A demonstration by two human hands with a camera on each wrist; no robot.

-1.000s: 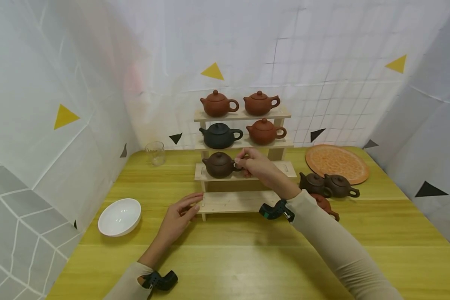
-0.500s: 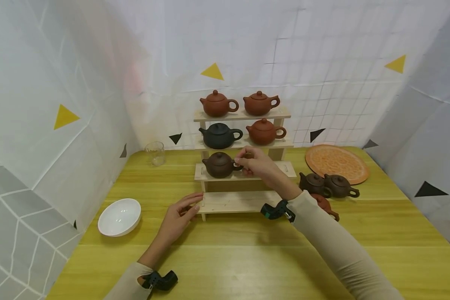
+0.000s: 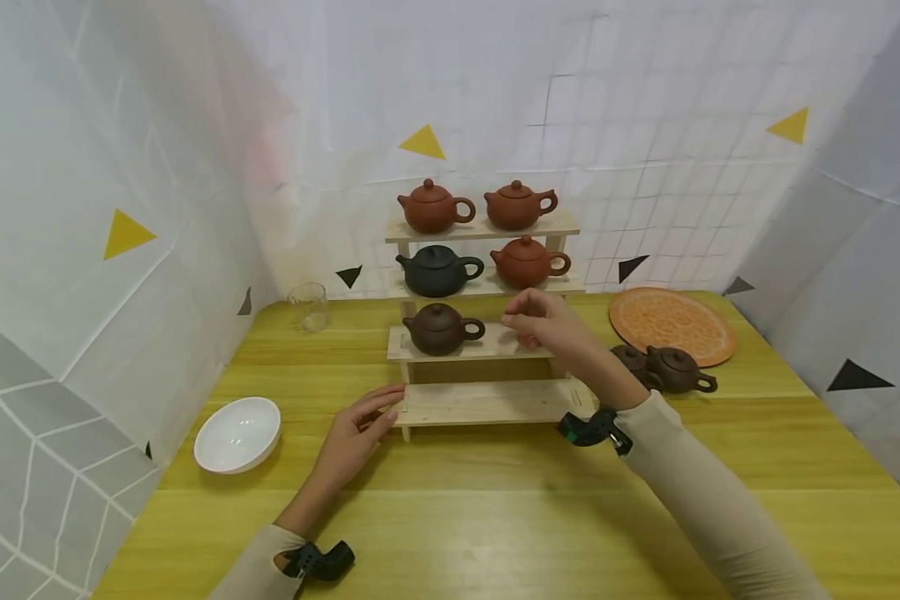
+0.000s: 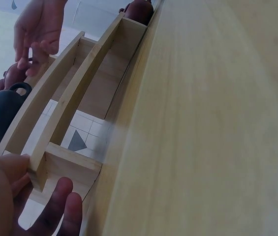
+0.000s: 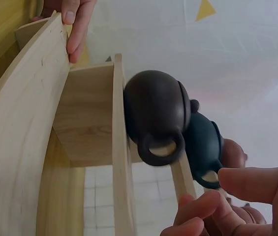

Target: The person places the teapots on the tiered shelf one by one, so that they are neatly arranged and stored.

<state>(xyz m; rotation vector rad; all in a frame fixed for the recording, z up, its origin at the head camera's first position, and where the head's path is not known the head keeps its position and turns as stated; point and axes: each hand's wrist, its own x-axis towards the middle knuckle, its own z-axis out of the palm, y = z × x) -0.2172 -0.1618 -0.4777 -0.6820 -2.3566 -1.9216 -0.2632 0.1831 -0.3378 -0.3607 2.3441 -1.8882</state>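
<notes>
A dark brown teapot (image 3: 437, 330) sits on the left half of the second step from the bottom of a wooden display stand (image 3: 487, 403), its loop handle pointing right. My right hand (image 3: 558, 329) hovers just right of that handle, fingers loosely bent with nothing between them. In the right wrist view, the thumb and fingertips (image 5: 193, 211) stand apart from the brown teapot (image 5: 158, 113). My left hand (image 3: 352, 429) touches the left end of the lowest step with its fingertips. The left wrist view shows its fingers (image 4: 60, 196) spread around the stand's corner.
Above stand a black teapot (image 3: 437, 271) and several reddish teapots, one reddish teapot (image 3: 527, 263) beside the black one. At right are dark brown teapots (image 3: 675, 370) and an orange round mat (image 3: 671, 325). A white bowl (image 3: 237, 435) and clear glass (image 3: 311, 307) stand left.
My right hand has let go of the brown teapot's handle and moved right, away from it. The teapot stays on its step, and my left hand has not moved.
</notes>
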